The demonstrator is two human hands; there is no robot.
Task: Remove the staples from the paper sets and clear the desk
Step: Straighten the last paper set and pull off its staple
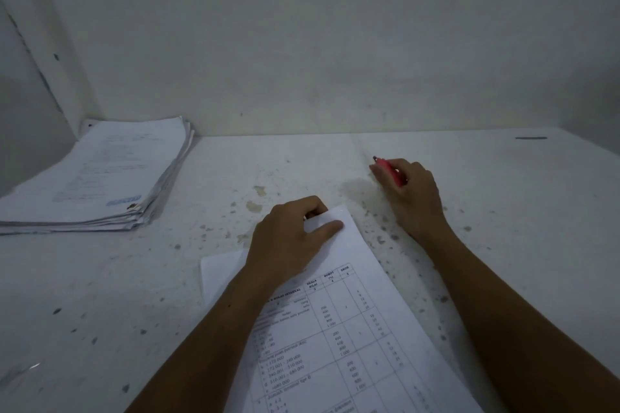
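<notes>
Paper set [339, 339], printed with a table of figures, lies at the near edge of the table [503, 211], its far corner pinched by the left hand [288, 238] with the thumb on top and the fingers curled over the corner. Right hand [409, 191] rests on the table just beyond and to the right of that corner, fingers curled round a red tool [389, 169]. Stack of papers [100, 178] sits in the far left corner against the wall [302, 43], well apart from both hands.
</notes>
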